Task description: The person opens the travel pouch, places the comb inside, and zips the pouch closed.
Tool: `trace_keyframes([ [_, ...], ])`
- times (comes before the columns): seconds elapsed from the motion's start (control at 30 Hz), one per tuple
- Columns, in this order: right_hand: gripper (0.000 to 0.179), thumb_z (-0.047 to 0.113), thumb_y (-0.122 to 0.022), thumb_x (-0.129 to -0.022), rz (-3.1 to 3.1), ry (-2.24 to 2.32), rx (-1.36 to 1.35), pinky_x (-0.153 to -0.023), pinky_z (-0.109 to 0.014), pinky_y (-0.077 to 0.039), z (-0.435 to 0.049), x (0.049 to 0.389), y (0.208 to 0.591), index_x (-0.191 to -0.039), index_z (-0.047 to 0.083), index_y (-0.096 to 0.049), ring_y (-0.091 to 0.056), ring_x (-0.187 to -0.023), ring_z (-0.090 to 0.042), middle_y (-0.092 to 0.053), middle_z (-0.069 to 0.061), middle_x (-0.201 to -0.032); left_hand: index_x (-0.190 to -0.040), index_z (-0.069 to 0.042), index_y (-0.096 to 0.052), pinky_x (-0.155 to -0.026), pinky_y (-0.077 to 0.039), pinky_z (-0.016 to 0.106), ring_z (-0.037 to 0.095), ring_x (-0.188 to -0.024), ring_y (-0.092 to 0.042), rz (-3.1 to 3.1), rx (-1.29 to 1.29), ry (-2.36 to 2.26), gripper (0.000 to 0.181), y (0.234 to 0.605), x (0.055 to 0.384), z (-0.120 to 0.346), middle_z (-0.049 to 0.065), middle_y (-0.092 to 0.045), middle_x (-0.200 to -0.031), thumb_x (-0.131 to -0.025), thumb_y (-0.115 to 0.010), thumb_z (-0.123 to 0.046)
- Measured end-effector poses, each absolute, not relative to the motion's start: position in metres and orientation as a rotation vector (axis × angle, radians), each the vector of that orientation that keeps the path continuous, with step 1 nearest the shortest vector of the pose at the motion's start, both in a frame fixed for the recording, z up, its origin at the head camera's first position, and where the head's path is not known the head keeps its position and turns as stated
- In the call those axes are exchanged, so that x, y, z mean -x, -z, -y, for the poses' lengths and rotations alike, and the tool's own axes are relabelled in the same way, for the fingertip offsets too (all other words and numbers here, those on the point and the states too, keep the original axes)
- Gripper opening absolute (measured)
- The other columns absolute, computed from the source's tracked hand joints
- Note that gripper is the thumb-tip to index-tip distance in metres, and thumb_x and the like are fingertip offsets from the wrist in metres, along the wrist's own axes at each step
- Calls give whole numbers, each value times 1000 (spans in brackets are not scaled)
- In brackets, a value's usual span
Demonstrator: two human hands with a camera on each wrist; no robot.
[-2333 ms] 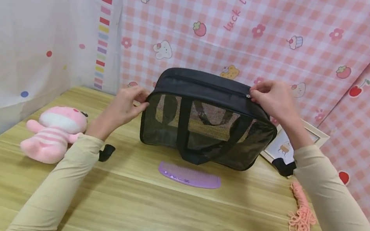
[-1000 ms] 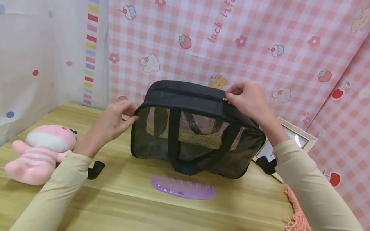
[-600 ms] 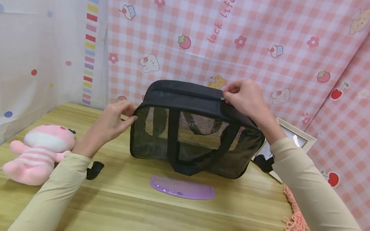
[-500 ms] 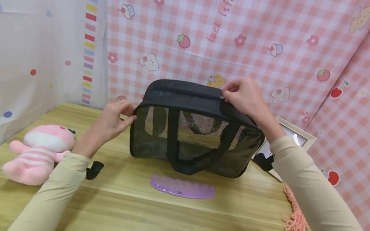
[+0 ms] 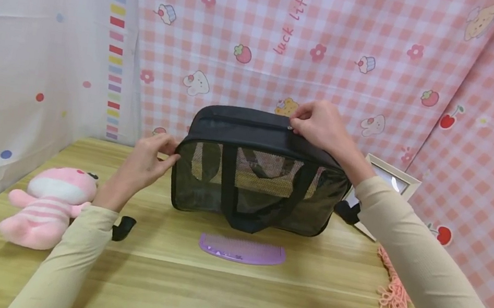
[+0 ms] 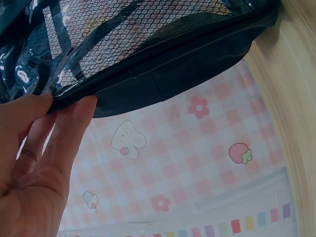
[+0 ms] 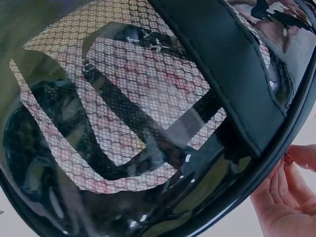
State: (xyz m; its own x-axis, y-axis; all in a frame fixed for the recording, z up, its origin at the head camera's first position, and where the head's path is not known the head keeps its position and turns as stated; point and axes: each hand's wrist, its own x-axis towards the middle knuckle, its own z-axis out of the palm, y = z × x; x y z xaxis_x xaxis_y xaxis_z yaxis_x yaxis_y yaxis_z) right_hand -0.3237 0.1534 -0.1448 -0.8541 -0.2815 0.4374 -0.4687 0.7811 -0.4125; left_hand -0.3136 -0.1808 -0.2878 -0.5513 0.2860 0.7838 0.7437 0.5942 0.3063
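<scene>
A black bag (image 5: pixel 258 205) with clear front, mesh back and dark straps stands upright on the wooden table. My left hand (image 5: pixel 143 166) pinches the bag's upper left edge; in the left wrist view, thumb and fingers (image 6: pixel 81 111) close on the dark piping. On the bag's top, my right hand (image 5: pixel 324 128) pinches the small metal zipper pull (image 5: pixel 290 127), right of the middle. The right wrist view shows the bag's clear side (image 7: pixel 148 207) large, with part of the right hand (image 7: pixel 291 197) beyond its edge. A purple comb (image 5: pixel 242 250) lies in front of the bag.
A pink plush toy (image 5: pixel 47 207) lies at the left, near a small black object (image 5: pixel 123 229). Behind the right forearm are a picture frame (image 5: pixel 395 177) and another black object (image 5: pixel 347 211). A bundle of pink cord (image 5: pixel 393 290) lies at the right. Patterned cloth (image 5: pixel 264 30) hangs behind.
My right hand has moved left along the bag's top with the zipper pull, from near the right end toward the middle. The left hand keeps its hold. The head view has shifted.
</scene>
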Motion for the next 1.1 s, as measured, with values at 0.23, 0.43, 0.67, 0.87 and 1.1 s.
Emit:
trace_keyframes([
  [0.23,20,9,-57,-86,2613,-705,-614,-62,-24,-46,-144,324,140,-93,1,-74,-64,-67,-17,-70,-8,-75,-91,1,-63,-58,-57,40,29,-74,-64,2131,804,830,14,287,314,181,14,-62,-83,-81,-70,8],
  [0.43,19,6,-57,-85,2618,-711,-630,-62,-23,-47,-139,324,137,-92,-1,-74,-65,-67,-17,-70,-8,-74,-91,0,-63,-59,-57,41,29,-75,-64,2130,806,826,14,286,314,182,14,-62,-83,-81,-70,7],
  [0.67,21,5,-57,-83,2640,-663,-628,-63,-24,-48,-135,325,133,-93,0,-74,-64,-63,-16,-69,-7,-73,-91,0,-62,-58,-57,40,29,-75,-64,2137,798,833,14,286,313,183,14,-62,-84,-82,-69,7],
  [0.87,23,6,-55,-83,2671,-607,-651,-67,-28,-51,-130,326,131,-96,0,-74,-64,-65,-16,-70,-6,-75,-91,-1,-62,-57,-57,38,28,-75,-64,2138,802,833,14,287,312,183,13,-61,-83,-82,-70,6],
  [1.1,23,4,-56,-81,2664,-630,-691,-83,-32,-52,-124,328,128,-95,-1,-74,-65,-70,-18,-70,-7,-74,-90,1,-62,-58,-57,40,29,-75,-64,2139,803,861,13,287,313,182,15,-62,-83,-82,-69,7],
])
